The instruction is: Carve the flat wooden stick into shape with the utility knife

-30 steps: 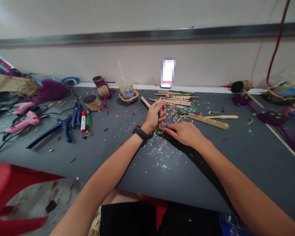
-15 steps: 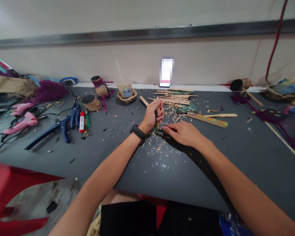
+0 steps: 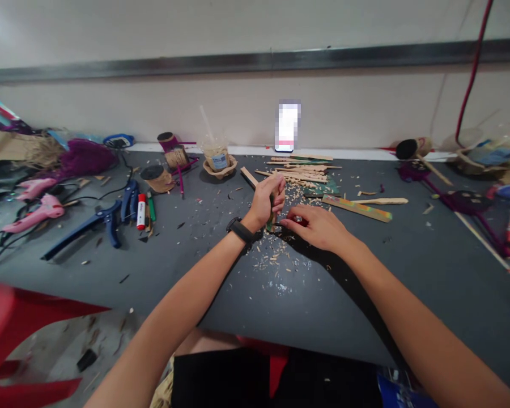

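My left hand (image 3: 268, 199), with a black watch on its wrist, is closed around a short green-stained wooden strip (image 3: 270, 220). The strip's lower end points down at the dark table, and most of it is hidden by the fingers. Close beside that end is my right hand (image 3: 317, 225), thumb and forefinger pinched together. Something thin and dark seems to lie at its fingertips, too small to name. Pale wood shavings (image 3: 274, 259) are scattered below and around both hands. Behind them lies a pile of carved wooden sticks (image 3: 306, 173).
A patterned flat strip (image 3: 359, 208) lies right of the pile. A lit phone (image 3: 286, 127) leans on the wall. Leftward are a plastic cup (image 3: 216, 158), a red-capped marker (image 3: 141, 212), blue cutters (image 3: 104, 220) and pink glue guns (image 3: 46, 212). A mallet-like piece (image 3: 412, 148) lies at right.
My right hand's fingers have curled more and lifted slightly beside the strip's lower end. My left hand keeps its hold, almost unmoved.
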The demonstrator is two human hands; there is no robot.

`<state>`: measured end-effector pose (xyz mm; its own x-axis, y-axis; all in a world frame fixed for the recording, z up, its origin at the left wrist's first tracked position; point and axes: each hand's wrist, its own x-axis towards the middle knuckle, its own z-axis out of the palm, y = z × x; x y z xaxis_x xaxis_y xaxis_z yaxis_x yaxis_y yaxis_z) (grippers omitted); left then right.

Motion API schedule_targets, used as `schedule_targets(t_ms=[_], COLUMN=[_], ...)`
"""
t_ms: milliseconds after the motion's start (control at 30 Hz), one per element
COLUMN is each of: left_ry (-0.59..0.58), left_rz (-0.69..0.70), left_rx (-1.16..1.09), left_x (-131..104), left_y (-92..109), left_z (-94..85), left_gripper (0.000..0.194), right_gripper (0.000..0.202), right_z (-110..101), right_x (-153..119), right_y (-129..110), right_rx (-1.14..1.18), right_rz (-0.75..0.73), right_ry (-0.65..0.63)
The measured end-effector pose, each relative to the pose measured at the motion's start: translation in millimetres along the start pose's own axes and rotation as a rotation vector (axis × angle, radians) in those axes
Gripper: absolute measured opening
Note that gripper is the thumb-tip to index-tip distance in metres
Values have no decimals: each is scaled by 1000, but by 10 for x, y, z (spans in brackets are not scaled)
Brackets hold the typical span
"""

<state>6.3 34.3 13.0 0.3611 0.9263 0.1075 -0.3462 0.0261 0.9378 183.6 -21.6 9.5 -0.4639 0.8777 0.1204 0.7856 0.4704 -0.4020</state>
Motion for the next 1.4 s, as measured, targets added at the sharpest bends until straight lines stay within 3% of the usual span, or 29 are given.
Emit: schedule_targets(t_ms=[333, 467, 767, 933, 1200, 1400], left_ry=[-33, 11, 103, 136, 89, 79], left_rz=[-25, -28, -113, -148, -82, -72], left_rx=[-9, -76, -169, -174, -98, -73], left_x=[-8, 31, 42, 44, 64, 57], left_y=[-28, -17, 69, 79, 5, 8], left_z=[51, -18, -38, -22, -35, -27], left_gripper=[41, 42, 40, 40, 39, 38], right_gripper=[43, 45, 26, 26, 29, 30], right_z=[124, 132, 74, 66, 116, 119], right_x=[34, 32, -36, -5, 5, 12], right_y=[-46, -114, 6, 100, 63, 95], right_rx=[-91, -114, 56, 107, 17, -26], right_rz=[-153, -114, -123, -143, -188, -145], right_ry=[-68, -82, 10, 114, 48, 103])
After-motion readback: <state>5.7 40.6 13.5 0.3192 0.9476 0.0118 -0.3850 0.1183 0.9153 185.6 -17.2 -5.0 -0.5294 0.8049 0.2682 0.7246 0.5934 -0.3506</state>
